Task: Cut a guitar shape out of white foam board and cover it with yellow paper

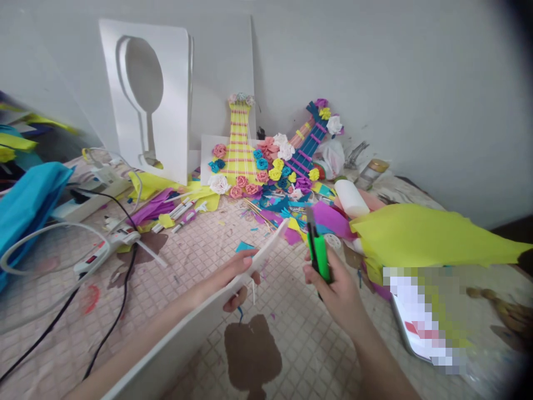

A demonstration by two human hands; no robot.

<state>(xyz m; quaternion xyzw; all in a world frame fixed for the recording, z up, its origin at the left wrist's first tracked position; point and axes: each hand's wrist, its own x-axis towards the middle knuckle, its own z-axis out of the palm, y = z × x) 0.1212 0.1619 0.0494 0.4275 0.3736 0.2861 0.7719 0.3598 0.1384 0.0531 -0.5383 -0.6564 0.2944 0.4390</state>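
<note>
My left hand (236, 276) grips the edge of a white foam board (195, 328) that rises tilted from the lower left toward the middle of the table. My right hand (335, 289) is closed round a green and black utility knife (318, 250), its tip pointing up and away, just right of the board's far corner. Beyond both hands, two paper guitars lean on the wall, one yellow (240, 145) and one blue (310, 141), with several paper roses round them.
A white board with a guitar-shaped cutout (147, 100) leans on the wall. A glue gun (106, 247) with cables lies left. Yellow paper (420, 236), a white roll (351, 198), blue paper (29, 203) and scraps crowd the tiled table (300, 333). A phone (420, 322) lies right.
</note>
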